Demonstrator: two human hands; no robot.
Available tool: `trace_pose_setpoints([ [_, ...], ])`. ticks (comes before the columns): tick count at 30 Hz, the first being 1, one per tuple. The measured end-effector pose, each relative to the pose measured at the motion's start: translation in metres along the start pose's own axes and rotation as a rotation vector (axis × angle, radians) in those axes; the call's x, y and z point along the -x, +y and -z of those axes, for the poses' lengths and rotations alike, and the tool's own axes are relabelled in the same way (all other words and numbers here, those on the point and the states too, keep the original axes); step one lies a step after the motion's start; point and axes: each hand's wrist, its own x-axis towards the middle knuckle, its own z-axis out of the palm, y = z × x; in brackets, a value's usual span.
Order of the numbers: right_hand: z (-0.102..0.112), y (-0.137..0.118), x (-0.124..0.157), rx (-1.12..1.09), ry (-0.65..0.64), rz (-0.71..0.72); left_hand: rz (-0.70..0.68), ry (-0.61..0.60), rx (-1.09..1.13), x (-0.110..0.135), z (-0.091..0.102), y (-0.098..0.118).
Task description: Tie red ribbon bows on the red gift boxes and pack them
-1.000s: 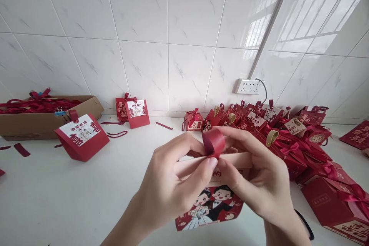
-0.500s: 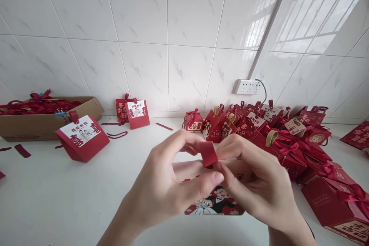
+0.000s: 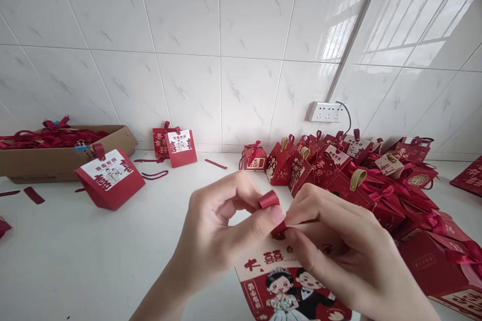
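Observation:
Between my hands is a gift box (image 3: 291, 291) printed with a cartoon bride and groom under red characters. At its top edge stands a short loop of red ribbon (image 3: 269, 199). My left hand (image 3: 226, 230) is closed, pinching this ribbon between thumb and fingers. My right hand (image 3: 339, 241) is closed on the top edge of the box, just right of the ribbon's base. The fingers hide part of that edge and some of the lettering. The box's front now faces up toward me.
Many finished red boxes (image 3: 339, 180) crowd the right side. A red box with a white label (image 3: 113, 178) stands at left, before a cardboard box of ribbons (image 3: 56, 164). Ribbon scraps (image 3: 33, 195) lie on the white table (image 3: 94, 261). A power strip (image 3: 327, 111) is on the wall.
The gift box has tilted so that more of its printed front shows, lower in view. My left thumb has come over the ribbon loop, which now leans to the left.

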Motion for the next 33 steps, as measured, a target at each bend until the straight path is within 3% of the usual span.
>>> trace_pose_setpoints([
  [14, 0.005, -0.007, -0.003, 0.039, -0.033, -0.034, -0.053, 0.056, -0.104, 0.001, -0.001, 0.000],
  [20, 0.004, 0.014, -0.012, -0.116, -0.209, -0.183, 0.050, 0.107, -0.132, -0.005, 0.001, -0.009],
  [22, 0.000, 0.022, -0.016, -0.040, -0.144, -0.187, 0.094, 0.175, -0.172, -0.007, 0.003, -0.010],
  [26, -0.012, 0.022, -0.018, 0.300, 0.135, -0.107, 0.138, 0.323, -0.261, -0.009, 0.004, -0.014],
  [33, -0.039, 0.006, -0.016, 0.448, 0.057, -0.144, 0.115, 0.365, -0.373, -0.008, 0.002, -0.023],
])
